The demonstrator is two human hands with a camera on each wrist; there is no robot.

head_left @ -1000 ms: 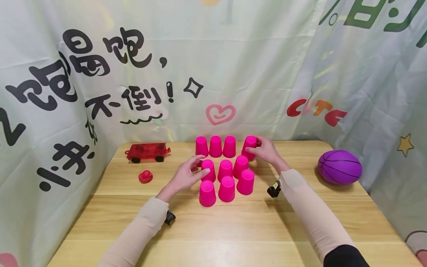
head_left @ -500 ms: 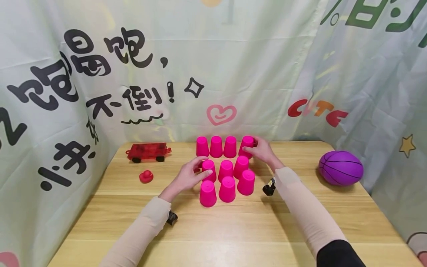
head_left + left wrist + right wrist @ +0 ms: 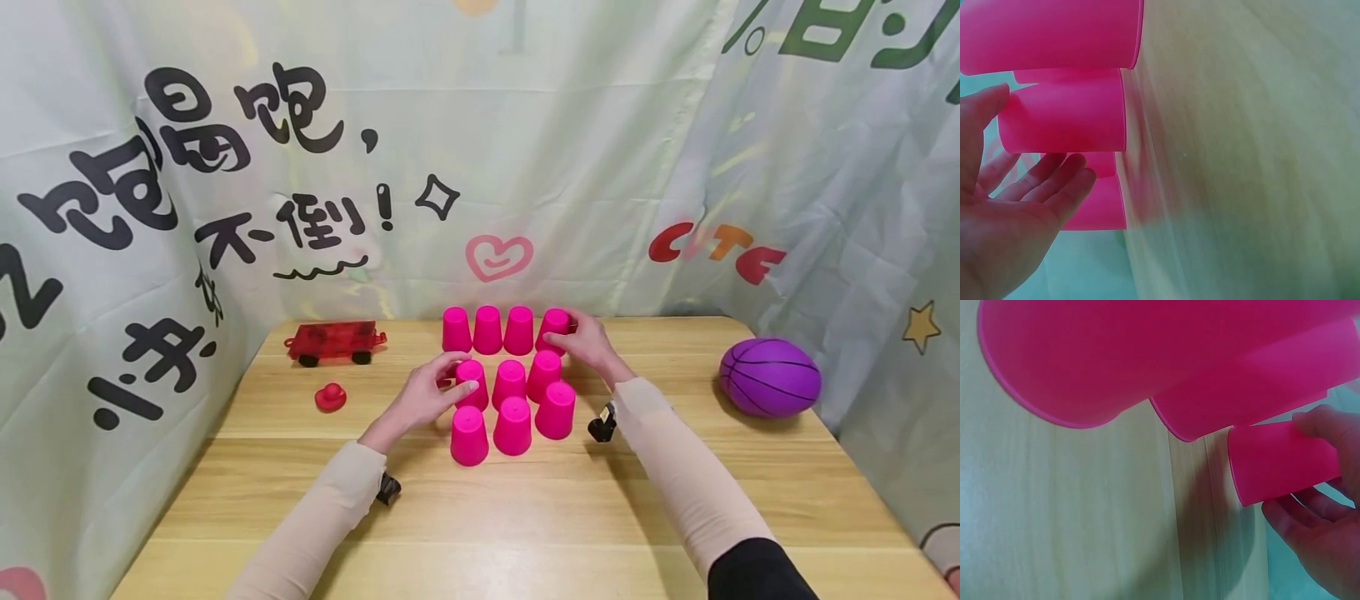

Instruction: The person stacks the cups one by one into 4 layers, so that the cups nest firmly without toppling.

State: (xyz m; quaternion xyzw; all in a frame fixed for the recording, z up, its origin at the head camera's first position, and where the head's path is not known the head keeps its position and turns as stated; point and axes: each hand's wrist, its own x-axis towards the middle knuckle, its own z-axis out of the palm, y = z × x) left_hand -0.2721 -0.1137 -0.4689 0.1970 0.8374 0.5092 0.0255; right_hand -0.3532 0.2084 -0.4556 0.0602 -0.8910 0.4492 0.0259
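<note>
- Ten pink cups, inverted, on worktop (image 3: 525,517): back row of 4, mid row of 3, front row of 3.
- Right hand (image 3: 585,343): fingers and thumb curled round far-right back cup (image 3: 555,327); cup rests on worktop, just beside its row neighbour.
- Left hand (image 3: 429,392): fingers relaxed, part spread; fingertips touch mid-row left cup (image 3: 471,382), thumb at far side. No closed grip visible.
- Front-row cups lie between both forearms, untouched.
</note>
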